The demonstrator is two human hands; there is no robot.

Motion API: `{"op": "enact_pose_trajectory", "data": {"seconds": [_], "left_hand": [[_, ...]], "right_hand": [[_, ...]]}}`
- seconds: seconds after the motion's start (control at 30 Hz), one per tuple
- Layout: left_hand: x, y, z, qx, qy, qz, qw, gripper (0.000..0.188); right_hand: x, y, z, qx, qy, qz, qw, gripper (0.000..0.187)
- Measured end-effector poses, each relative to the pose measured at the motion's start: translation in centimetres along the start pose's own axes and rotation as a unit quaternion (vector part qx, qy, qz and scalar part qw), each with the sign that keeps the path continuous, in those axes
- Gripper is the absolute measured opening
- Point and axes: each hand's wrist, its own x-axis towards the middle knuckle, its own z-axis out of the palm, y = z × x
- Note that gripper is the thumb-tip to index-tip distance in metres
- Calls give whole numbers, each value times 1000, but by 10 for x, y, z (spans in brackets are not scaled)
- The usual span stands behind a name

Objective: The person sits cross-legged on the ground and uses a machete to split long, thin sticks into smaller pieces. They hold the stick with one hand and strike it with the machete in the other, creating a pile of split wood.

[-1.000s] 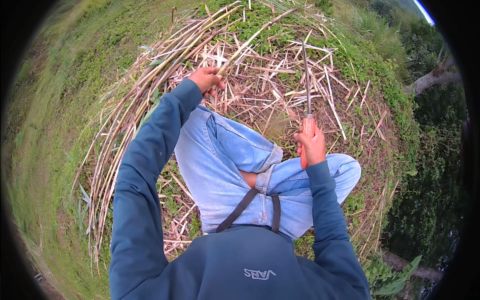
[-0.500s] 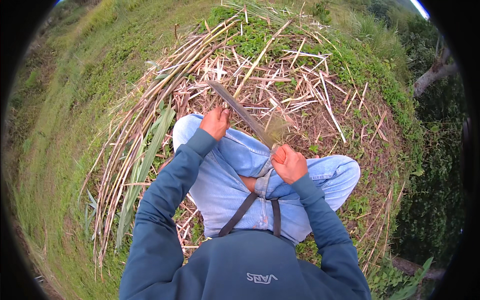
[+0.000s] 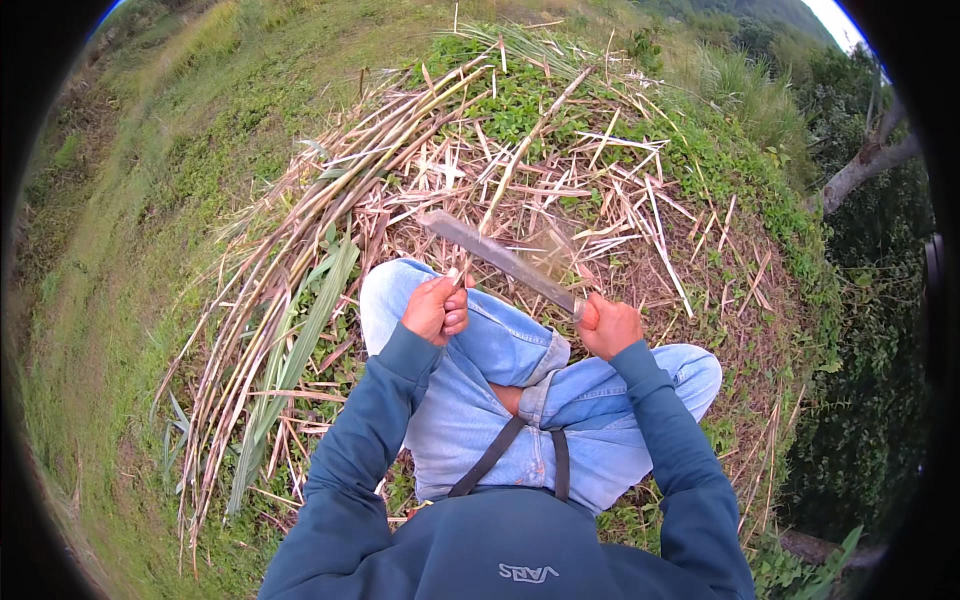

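Observation:
My right hand [image 3: 610, 327] is closed around the orange handle of a machete [image 3: 505, 260]. Its long grey blade points up and left, slightly blurred, and crosses over a long pale cane stalk [image 3: 520, 150]. My left hand [image 3: 436, 309] is closed on the near end of that stalk, just below the blade, in front of my left knee. From there the stalk slants away to the far right over the litter. Whether the blade touches the stalk, I cannot tell.
A bundle of long cane stalks [image 3: 300, 230] lies along my left, with a broad green leaf [image 3: 300, 360] beside it. Cut pieces and husks [image 3: 600, 200] cover the ground ahead. My crossed legs in jeans [image 3: 500, 350] are close under the blade. A tree trunk [image 3: 865, 172] stands far right.
The machete's blade has swung to a flatter angle, its tip lower in the picture. My right hand has shifted slightly right; my left hand sits lower and has turned, still gripping the stalk.

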Motion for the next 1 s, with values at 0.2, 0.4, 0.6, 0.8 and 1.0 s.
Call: {"op": "enact_pose_trajectory", "data": {"seconds": [0.2, 0.4, 0.6, 0.8, 1.0], "left_hand": [[-2, 8, -3, -173, -41, -8, 984, 26], [-5, 6, -1, -165, -65, -16, 984, 29], [-7, 8, 1, -275, -87, -18, 957, 26], [-8, 10, 3, -301, -107, -18, 948, 24], [1, -3, -5, 34, 37, 1, 999, 26]], "right_hand": [[-15, -7, 12, 87, -30, -41, 995, 23], [1, -5, 29, 62, 16, 56, 996, 24], [2, -10, 33, 48, 10, 54, 997, 24], [-16, -15, 28, 113, -3, 17, 993, 25], [9, 2, 20, 101, 28, 169, 980, 24]]}}
